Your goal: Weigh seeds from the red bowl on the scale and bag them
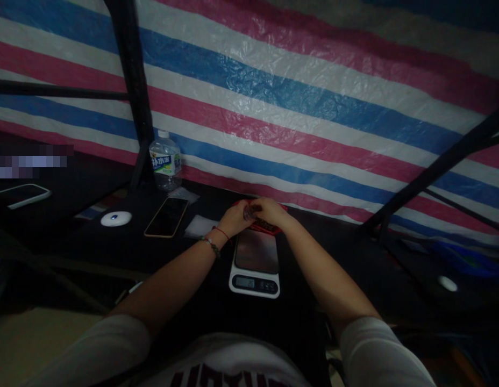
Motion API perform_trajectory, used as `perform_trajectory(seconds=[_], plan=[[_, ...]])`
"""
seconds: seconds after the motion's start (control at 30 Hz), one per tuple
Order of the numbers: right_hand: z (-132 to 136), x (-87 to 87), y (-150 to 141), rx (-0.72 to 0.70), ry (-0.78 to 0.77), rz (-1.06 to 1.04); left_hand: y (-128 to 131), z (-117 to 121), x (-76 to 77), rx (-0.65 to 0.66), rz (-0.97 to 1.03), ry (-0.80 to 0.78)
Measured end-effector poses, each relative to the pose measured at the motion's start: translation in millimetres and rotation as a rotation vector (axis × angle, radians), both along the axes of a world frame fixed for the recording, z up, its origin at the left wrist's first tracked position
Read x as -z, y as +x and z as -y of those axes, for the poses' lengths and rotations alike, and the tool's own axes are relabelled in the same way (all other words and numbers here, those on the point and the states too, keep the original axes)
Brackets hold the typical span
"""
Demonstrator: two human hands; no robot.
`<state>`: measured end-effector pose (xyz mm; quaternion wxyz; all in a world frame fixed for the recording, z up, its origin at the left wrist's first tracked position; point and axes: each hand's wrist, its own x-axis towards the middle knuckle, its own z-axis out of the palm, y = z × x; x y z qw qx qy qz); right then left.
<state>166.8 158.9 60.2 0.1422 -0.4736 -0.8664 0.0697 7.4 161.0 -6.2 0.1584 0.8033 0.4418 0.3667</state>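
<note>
White scale: nearest, display toward the wearer, plate partly below the hands.
Clear packet: flat, beside the left wrist.
Phone, white disc: left on the black bench.
Left hand, right hand: together, fingers clamped on the small clear item; its axis unclear.
Red packaging: under the hands, crosswise.
Bottle: upright, behind the phone.
Striped sheet: farthest.

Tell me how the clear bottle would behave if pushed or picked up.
The bottle would probably flex when squeezed, since its walls look like thin clear plastic. Pushed near its white cap, it may tip, as it stands upright and taller than wide. Its weight is hard to judge: how full it is does not show.
</note>
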Motion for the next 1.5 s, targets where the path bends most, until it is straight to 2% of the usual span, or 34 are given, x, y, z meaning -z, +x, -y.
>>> perform_trajectory(seconds=[0.27,0.43,0.53,0.63,0.77,0.9,1.0,1.1,1.27,1.5], plan=[[5.1,-4.9,-1.9,0.057,0.004,-0.007,-0.3,0.4,0.3,-0.037,0.045,-0.037],[1.8,-3.7,4.9,0.037,-0.011,-0.104,-0.3,2.8,-1.2,-0.057,0.067,-0.058],[-4.7,-0.4,15.8,0.129,0.035,-0.179,-2.7,3.7,-4.0,-0.037,0.081,-0.012],[-10.1,8.7,26.6,0.199,0.020,-0.156,-6.7,2.9,-7.8,-0.005,0.116,0.085],[-11.3,30.8,30.8,0.074,-0.112,0.021,-10.3,4.3,-13.7,0.054,0.132,0.123],[-15.1,50.9,27.5,0.072,-0.067,0.142,-10.5,11.5,-16.9,0.232,0.152,0.155],[-22.8,55.8,26.8,0.044,-0.056,0.169,-9.6,14.5,-14.4,0.296,0.177,0.165],[-28.3,53.9,27.5,0.054,-0.078,0.134,-8.2,12.8,-9.0,0.270,0.197,0.108],[-26.4,48.5,25.6,0.063,-0.116,0.073,-4.3,7.9,-4.1,0.108,0.210,-0.053],[-24.6,45.7,23.1,0.089,-0.134,0.111,-4.2,7.6,-5.9,0.135,0.190,-0.057]])
